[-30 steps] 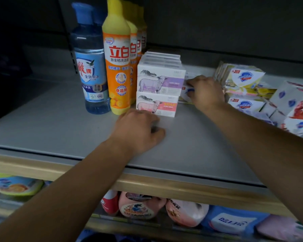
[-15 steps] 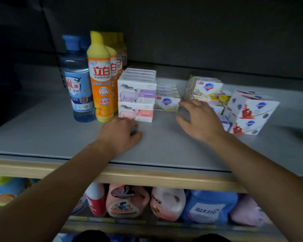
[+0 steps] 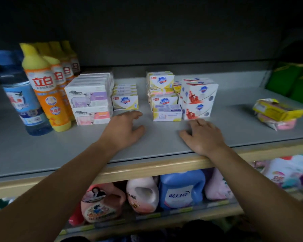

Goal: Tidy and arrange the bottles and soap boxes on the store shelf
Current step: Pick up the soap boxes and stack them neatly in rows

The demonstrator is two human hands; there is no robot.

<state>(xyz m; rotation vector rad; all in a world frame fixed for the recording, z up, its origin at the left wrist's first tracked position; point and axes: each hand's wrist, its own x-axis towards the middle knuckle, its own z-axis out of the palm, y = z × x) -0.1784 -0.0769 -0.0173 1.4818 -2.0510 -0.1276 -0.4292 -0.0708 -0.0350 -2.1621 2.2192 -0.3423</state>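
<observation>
Both hands lie on the grey shelf (image 3: pixel 234 123) near its front edge, holding nothing: the left hand (image 3: pixel 124 130) has loosely bent fingers reaching toward the soap boxes, and the right hand (image 3: pixel 202 137) rests palm down with its fingers spread. At the far left stands a blue bottle (image 3: pixel 24 103), and just beside it a row of yellow-and-orange bottles (image 3: pixel 45 91) runs toward the back. Next come stacked white soap boxes with a sheep picture (image 3: pixel 90 100) — two layers, purple label above pink. To their right sits a low row of yellow-and-white soap boxes (image 3: pixel 125 101), then, across a gap, a looser pile of similar boxes (image 3: pixel 163 98) touching two stacked white boxes with red print (image 3: pixel 198 98). Well apart on the right lie yellow and pink packets (image 3: pixel 276 114), tilted. Detergent jugs (image 3: pixel 180 189) fill the shelf below.
</observation>
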